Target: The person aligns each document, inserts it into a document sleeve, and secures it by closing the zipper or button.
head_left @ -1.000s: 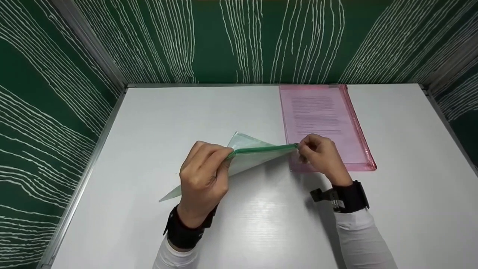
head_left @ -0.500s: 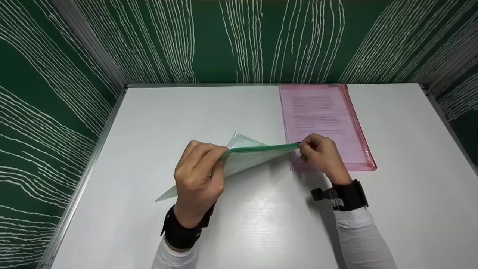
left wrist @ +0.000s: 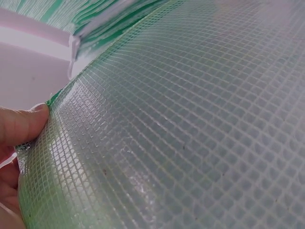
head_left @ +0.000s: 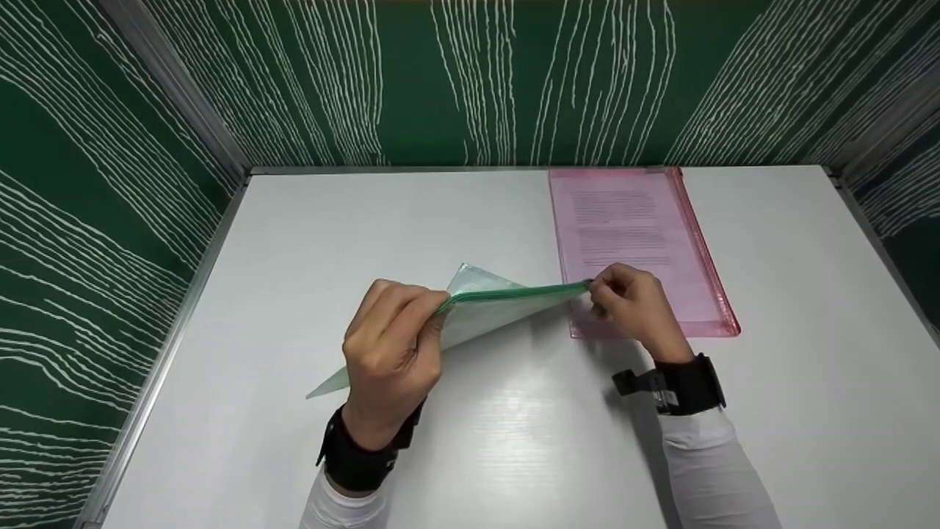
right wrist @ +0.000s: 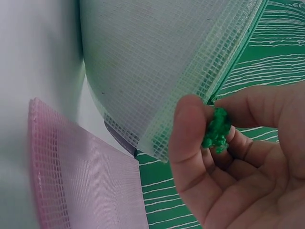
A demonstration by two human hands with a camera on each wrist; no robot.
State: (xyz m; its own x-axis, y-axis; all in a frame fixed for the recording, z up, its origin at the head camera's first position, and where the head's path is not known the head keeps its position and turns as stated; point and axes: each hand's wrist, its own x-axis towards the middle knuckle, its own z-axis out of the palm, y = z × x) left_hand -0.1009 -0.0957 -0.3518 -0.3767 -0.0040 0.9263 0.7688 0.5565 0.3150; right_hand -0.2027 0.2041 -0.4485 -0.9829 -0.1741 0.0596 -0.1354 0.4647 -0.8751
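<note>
A translucent green mesh zipper pouch (head_left: pixel 485 319) is held up off the table, its green zipper edge (head_left: pixel 521 292) uppermost and stretched between both hands. My left hand (head_left: pixel 393 353) pinches the left part of that edge between thumb and fingers; its thumb (left wrist: pixel 24 125) presses on the mesh in the left wrist view. At the zipper's right end, my right hand (head_left: pixel 631 305) pinches the corner. A crumpled green tab (right wrist: pixel 218 131) sits between its thumb and forefinger in the right wrist view. The zipper's slider cannot be made out.
A pink mesh zipper pouch (head_left: pixel 624 220) with a printed sheet inside lies at the back right, partly under the right hand. The white table (head_left: pixel 330 228) is bordered by green walls (head_left: pixel 418 81) with white wavy lines at the back and sides.
Over the first half second the left hand shifted slightly left, and more of the zipper edge shows between the hands. Since then hardly anything has moved; both grips are kept.
</note>
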